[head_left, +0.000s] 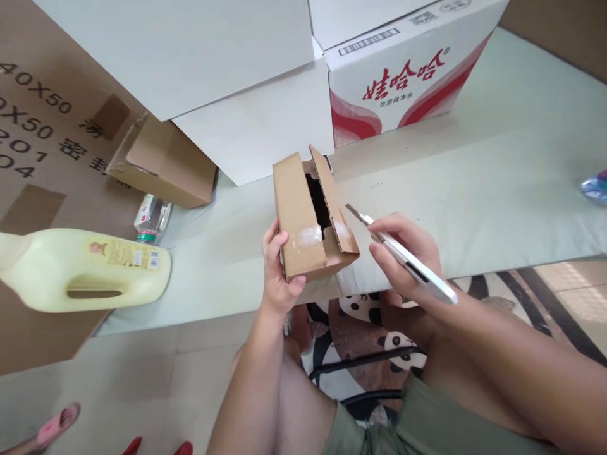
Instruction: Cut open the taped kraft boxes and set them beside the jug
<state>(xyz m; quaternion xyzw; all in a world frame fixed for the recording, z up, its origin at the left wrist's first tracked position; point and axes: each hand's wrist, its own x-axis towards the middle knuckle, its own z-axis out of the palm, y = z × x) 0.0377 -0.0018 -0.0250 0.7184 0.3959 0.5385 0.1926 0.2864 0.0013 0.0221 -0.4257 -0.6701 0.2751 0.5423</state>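
A small brown cardboard box (298, 212) is in the middle of the view, tilted, with one long top flap (332, 202) lifted and a dark gap beside it. Clear tape clings to its near end. My left hand (279, 272) grips the box's near left corner, thumb at the bottom edge and fingers along the side. To the right, my right hand (408, 253) is closed around a white box cutter (417, 268). Its blade is out and points up and left toward the flap, with a small space between them. The inside of the box is too dark to make out.
White cartons (265, 120) and a red-and-white water carton (398, 88) stand along the back of the pale-covered table (497, 189). At left are a yellow jug (142, 272), a clear bottle (152, 218) and another brown box (171, 158). A plastic-wrapped item (595, 188) lies far right.
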